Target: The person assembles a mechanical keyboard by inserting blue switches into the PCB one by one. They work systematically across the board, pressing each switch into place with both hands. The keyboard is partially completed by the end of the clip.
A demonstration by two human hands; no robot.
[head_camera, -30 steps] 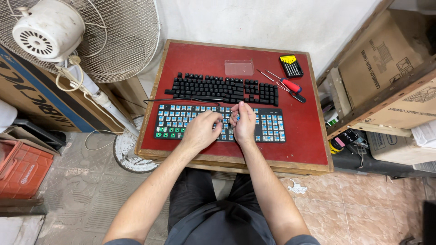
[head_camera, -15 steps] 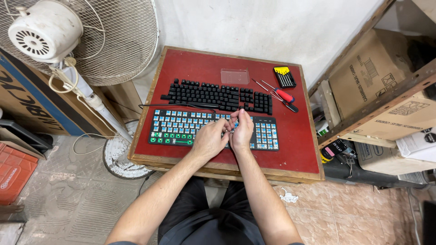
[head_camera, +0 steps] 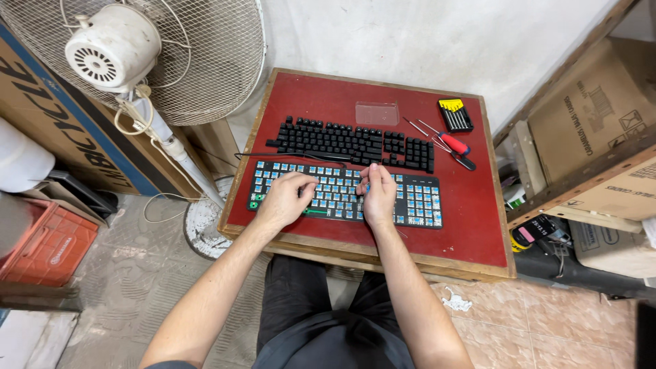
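Note:
On the red table top (head_camera: 478, 219) lie two keyboards. The far one (head_camera: 355, 142) has black keycaps. The near one (head_camera: 417, 201) has bare blue switches and no caps. My left hand (head_camera: 285, 199) rests on the left part of the near keyboard, fingers curled down onto it. My right hand (head_camera: 378, 197) lies on its middle with thumb and forefinger pinched together. A small blue thing (head_camera: 367, 186) shows at the fingertips; what it is I cannot tell. A thin black cable (head_camera: 273, 156) runs between the two keyboards.
A red-handled screwdriver (head_camera: 455, 145), thin metal tools (head_camera: 418, 127), a yellow-and-black screwdriver set (head_camera: 455, 115) and a clear plastic piece (head_camera: 377, 113) lie at the table's back right. A white fan (head_camera: 116, 51) stands left, cardboard boxes (head_camera: 588, 130) right, and a red crate (head_camera: 44, 249) is on the floor.
The hands were pinched together over the middle of the near keyboard. My left hand has since moved left and settled on the switches. The camera view has shifted slightly.

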